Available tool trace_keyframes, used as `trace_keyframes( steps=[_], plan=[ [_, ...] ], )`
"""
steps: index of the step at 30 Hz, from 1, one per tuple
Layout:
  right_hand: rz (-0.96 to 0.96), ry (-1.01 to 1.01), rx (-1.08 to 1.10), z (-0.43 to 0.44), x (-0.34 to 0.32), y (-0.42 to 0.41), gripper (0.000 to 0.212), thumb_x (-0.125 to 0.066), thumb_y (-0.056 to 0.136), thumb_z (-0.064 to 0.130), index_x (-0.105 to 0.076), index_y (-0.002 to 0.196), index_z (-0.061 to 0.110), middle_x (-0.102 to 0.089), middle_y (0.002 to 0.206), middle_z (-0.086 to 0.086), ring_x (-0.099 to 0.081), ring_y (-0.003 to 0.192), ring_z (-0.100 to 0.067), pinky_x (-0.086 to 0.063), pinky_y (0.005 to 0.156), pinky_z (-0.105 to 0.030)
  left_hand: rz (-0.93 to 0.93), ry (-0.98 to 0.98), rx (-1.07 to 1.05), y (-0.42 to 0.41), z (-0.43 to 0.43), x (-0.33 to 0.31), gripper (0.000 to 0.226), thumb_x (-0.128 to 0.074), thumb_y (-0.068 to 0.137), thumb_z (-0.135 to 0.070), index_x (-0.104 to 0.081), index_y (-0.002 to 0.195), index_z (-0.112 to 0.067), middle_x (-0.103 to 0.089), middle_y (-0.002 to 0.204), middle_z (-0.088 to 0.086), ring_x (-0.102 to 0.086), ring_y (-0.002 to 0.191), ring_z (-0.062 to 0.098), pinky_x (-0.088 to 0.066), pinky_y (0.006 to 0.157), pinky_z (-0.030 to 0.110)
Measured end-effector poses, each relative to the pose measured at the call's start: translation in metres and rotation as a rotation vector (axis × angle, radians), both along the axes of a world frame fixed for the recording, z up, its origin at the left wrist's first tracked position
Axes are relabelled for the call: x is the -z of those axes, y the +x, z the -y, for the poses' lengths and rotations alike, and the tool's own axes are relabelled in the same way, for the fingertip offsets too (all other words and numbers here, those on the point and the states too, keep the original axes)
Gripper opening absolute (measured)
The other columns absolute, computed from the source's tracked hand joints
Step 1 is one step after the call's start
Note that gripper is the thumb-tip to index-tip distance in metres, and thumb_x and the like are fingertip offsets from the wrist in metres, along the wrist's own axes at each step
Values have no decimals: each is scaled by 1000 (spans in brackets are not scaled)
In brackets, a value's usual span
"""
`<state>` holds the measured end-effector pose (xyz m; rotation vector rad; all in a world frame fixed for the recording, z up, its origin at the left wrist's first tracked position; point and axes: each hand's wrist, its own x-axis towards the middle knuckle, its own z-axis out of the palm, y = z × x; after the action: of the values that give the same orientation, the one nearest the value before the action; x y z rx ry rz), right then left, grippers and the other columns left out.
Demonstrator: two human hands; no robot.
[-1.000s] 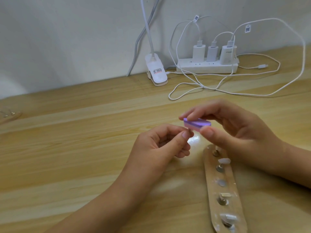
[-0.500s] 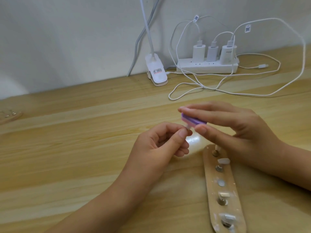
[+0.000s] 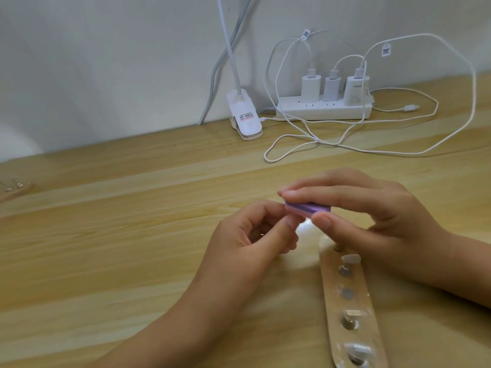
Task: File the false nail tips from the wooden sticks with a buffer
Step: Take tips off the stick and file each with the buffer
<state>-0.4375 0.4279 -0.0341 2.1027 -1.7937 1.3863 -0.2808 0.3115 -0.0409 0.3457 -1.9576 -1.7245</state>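
A head-worn camera looked down at two bare hands working over a pale wooden table [image 3: 132, 248]. The step in hand appeared to be the filing itself. The right hand [image 3: 372, 216] held a small purple buffer [image 3: 310, 208] lengthwise, with its grip closed on the block: fingers along the top, thumb underneath. The left hand [image 3: 252, 235] sat just beside it. Its grip was curled tight, thumb against forefinger, right under the near end of the buffer, most likely pinching a single false nail tip against the block.

A flat wooden stick [image 3: 332, 288] lay on the table below the right hand, carrying a row of spare tips [image 3: 350, 258] and round mounts.

The next move probably called for short, light strokes while the pinch held steady, since so small a piece could easily slip.

The pinched tip itself was hidden by the fingers, so contact with the buffer could not be confirmed. The stick's near end ran off the bottom edge. Its tips were clear and glary, and their shapes were hard to make out. Another stick [image 3: 13, 188] at the far left was cut off.
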Motion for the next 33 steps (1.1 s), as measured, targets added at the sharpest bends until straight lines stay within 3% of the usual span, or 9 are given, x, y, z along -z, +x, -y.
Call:
trace_keyframes(
  steps=[5, 12, 17, 21, 26, 31, 33],
  plan=[
    [128, 31, 9, 2, 0, -1, 30, -47, 93, 21, -71, 108, 11, -72, 106, 1, -66, 103, -12, -50, 90, -29, 22, -17, -9, 0, 1, 3, 8, -66, 82, -27, -73, 81, -25, -67, 68, -5, -62, 64, 4, -48, 63, 14],
    [126, -30, 1, 3, 0, -3, 20, -58, 88, 10, -74, 101, 9, -66, 104, -3, -65, 98, -18, -49, 88, -26, 16, 15, -25, 0, 3, 3, 7, -69, 82, -29, -74, 81, -23, -68, 68, -4, -63, 64, 4, -48, 62, 13],
    [130, -31, -2, 5, 2, -3, 25, -58, 82, -7, -73, 98, 6, -65, 102, -5, -64, 99, -17, -49, 87, -22, 8, 39, -29, 0, 2, 3, 12, -69, 80, -31, -74, 81, -20, -68, 68, -2, -63, 63, 5, -48, 62, 13],
    [131, -27, -47, 5, 3, -3, 25, -59, 80, -9, -71, 97, 5, -66, 104, -5, -64, 103, -21, -49, 89, -27, 6, 77, -4, 0, 1, 2, 13, -68, 78, -28, -74, 82, -18, -69, 67, 0, -64, 62, 6, -49, 61, 13],
    [164, -49, -68, 6, 4, -3, 17, -67, 86, 3, -68, 103, 5, -65, 105, -8, -64, 103, -24, -50, 89, -35, 3, 110, -3, 0, 1, 1, 14, -68, 76, -30, -74, 80, -17, -71, 69, 4, -67, 63, 10, -50, 61, 14],
    [208, -17, -90, 8, 7, -3, 46, -66, 87, 4, -53, 130, 13, -61, 103, -4, -62, 98, -25, -50, 90, -39, -1, 148, -5, 0, 1, 2, 16, -69, 74, -28, -72, 81, -13, -72, 71, 6, -69, 67, 13, -51, 62, 15],
    [132, -23, -60, 9, 7, -3, 43, -66, 88, 6, -55, 129, 11, -56, 103, -2, -60, 96, -23, -49, 89, -33, -6, 164, 8, 0, 1, 1, 14, -70, 74, -27, -73, 79, -15, -72, 72, 7, -70, 68, 14, -52, 62, 16]
  ],
)
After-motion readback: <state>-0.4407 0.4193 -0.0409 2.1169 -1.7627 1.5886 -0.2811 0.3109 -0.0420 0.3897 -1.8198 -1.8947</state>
